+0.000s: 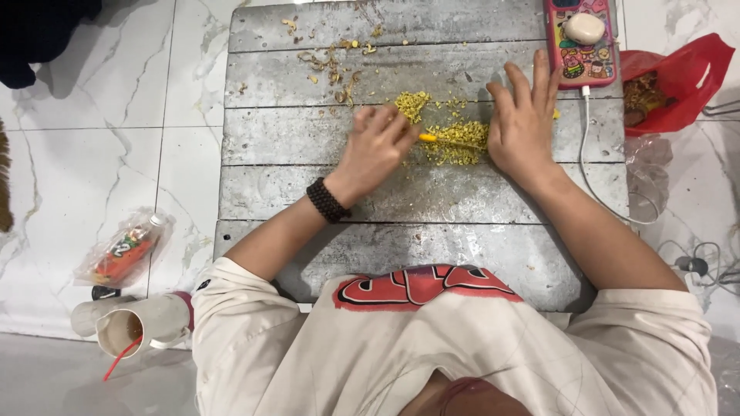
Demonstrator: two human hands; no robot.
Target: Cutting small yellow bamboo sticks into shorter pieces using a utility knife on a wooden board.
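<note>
A grey slatted metal board [308, 192] lies on the marble floor in front of me. A pile of small yellow-green bits [456, 139] is heaped near its middle. My left hand [375, 146] is closed around a thin yellow-handled tool [428, 138] whose tip reaches into the pile. My right hand [525, 123] rests flat with fingers spread, pressing against the pile's right side. A dark beaded bracelet [327, 200] circles my left wrist.
Brownish scraps [333, 65] are scattered at the board's far side. A phone in a pink case [582, 38] with a white cable [590, 154] lies at the top right, beside a red plastic bag [671, 81]. A bottle in a clear bag [123, 250] and a cup with a red straw [131, 331] sit at the left.
</note>
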